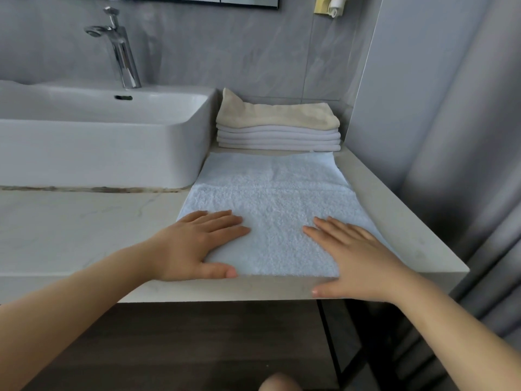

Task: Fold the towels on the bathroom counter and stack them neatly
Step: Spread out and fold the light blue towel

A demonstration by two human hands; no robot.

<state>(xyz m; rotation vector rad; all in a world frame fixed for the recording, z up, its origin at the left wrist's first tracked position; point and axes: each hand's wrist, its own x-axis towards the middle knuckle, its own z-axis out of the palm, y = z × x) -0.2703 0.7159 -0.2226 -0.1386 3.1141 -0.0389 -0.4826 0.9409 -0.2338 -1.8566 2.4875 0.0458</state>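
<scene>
We see the fingers of the left hand (194,244) straight and close together, lying flat on the white towel (270,210); its thumb lies along the towel's near edge. The fingers of the right hand (355,258) are also straight, slightly spread, pressing flat on the same towel, with the thumb down over the front edge of the counter (84,221). The towel lies spread on the counter, just right of the sink (104,136). Behind the towel, against the wall, stands a stack of folded towels (279,128), with a beige one on top. A faucet (121,49) rises behind the sink.
</scene>
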